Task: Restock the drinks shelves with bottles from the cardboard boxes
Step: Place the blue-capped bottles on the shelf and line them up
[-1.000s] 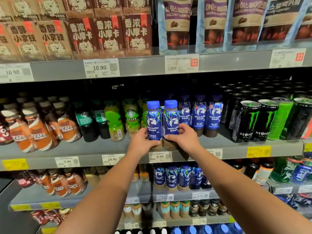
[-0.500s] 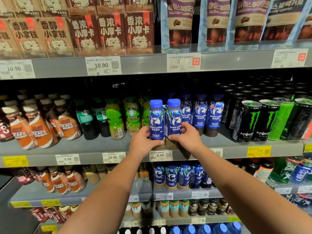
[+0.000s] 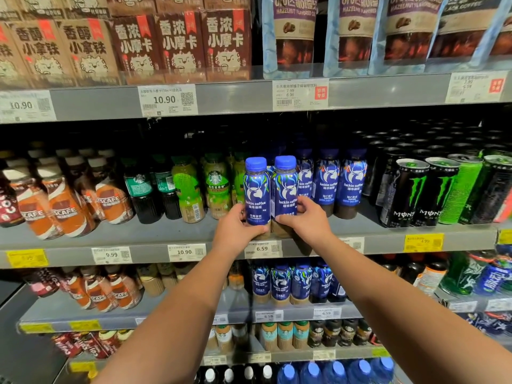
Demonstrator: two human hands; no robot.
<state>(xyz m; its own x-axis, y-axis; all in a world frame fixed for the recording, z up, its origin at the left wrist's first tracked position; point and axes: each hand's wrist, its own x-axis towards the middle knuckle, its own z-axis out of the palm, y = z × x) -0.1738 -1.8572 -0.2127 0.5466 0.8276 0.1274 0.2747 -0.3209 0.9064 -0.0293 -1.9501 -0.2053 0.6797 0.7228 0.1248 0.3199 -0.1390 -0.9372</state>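
Observation:
Two blue luckin coffee bottles stand side by side at the front edge of the middle grey shelf (image 3: 155,239). My left hand (image 3: 235,231) grips the base of the left bottle (image 3: 256,189). My right hand (image 3: 307,217) grips the lower part of the right bottle (image 3: 285,187). Both bottles are upright and touch each other. Behind and to their right stands a row of the same blue bottles (image 3: 327,178). No cardboard box is in view.
Green Starbucks bottles (image 3: 217,189) stand just left of the pair, orange Nescafe bottles (image 3: 63,209) farther left. Black Monster cans (image 3: 407,192) fill the shelf's right. Cartons and coffee pouches sit on the shelf above; more blue bottles (image 3: 279,284) on the shelf below.
Both hands and the two bottles have stayed at the shelf's front edge. The camera has shifted slightly, so the pair sits a little to the right in view.

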